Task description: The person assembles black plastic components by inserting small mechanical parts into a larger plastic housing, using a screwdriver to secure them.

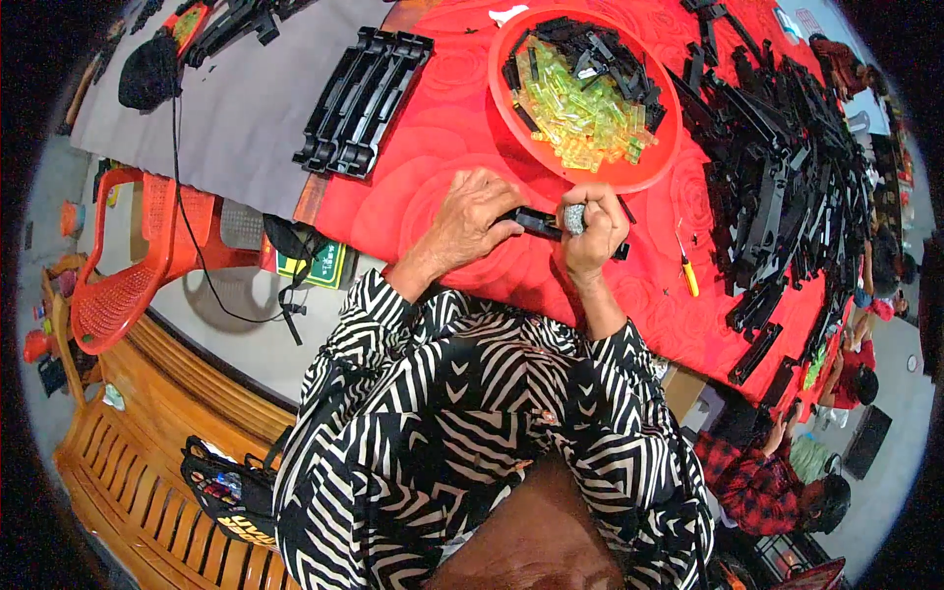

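Over the red tablecloth (433, 202), both my hands hold a small, long black plastic part (535, 221) between them. My left hand (477, 216) pinches its left end between thumb and fingers. At the other end my right hand (597, 231) is closed in a fist around it. A grey, speckled piece (574, 218) shows at the right thumb; whether it is a finger wrap or a tool end, I cannot tell. Just beyond stands a red basin (644, 179) with clear yellow-green plastic pieces (580, 113) and black parts. A yellow-handled screwdriver (690, 277) lies right of my right hand.
Long black parts (364, 98) lie side by side at the far left, near a grey mat (241, 128). A big heap of black parts (777, 187) covers the right side. A red plastic chair (128, 280) and wooden bench (147, 462) stand left. Another person (757, 482) sits at right.
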Demonstrator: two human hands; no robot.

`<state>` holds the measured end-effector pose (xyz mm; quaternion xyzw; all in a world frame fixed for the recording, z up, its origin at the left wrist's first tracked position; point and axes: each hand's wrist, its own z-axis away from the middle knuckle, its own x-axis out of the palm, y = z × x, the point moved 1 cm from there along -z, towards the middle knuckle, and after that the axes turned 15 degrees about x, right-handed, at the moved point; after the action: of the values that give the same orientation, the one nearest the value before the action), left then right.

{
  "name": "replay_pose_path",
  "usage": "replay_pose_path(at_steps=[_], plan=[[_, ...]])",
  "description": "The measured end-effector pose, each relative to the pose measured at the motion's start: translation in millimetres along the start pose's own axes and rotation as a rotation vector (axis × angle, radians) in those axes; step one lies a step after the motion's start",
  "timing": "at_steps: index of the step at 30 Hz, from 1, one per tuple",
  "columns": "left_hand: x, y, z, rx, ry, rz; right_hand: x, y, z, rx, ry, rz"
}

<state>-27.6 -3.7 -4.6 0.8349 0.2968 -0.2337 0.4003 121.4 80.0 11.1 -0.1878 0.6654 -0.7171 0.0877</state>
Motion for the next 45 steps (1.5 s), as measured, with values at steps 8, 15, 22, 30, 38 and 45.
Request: replay_pose_path(at_steps=[8, 15, 22, 30, 38, 45], plan=[[-0.2, 0.5, -3.1, 0.026, 0.010, -0.014, -1.6, 6.5, -2.6, -0.074, -0.022, 0.079], [-1.4, -1.6, 0.9, 0.016, -0.011, -0.018, -32.5, -12.2, -0.6, -0.034, -0.001, -0.409], [0.6, -2.2, -1.5, 0.017, -0.015, -0.008, -22.3, -7.4, 3.4, -0.053, 0.080, -0.292], [2.4, -3.7, 1.0, 0.017, -0.026, -0.022, -23.2, 2.4, 6.7, -0.058, 0.125, 0.026], [-2.5, 3.9, -4.1, -0.006, -0.031, -0.037, -22.4, -2.4, 1.6, -0.085, 0.090, 0.125], [-0.2, 7.5, 11.1, 0.035, -0.013, -0.036, -54.6, -64.9, 8.7, -0.237, 0.128, 0.435]])
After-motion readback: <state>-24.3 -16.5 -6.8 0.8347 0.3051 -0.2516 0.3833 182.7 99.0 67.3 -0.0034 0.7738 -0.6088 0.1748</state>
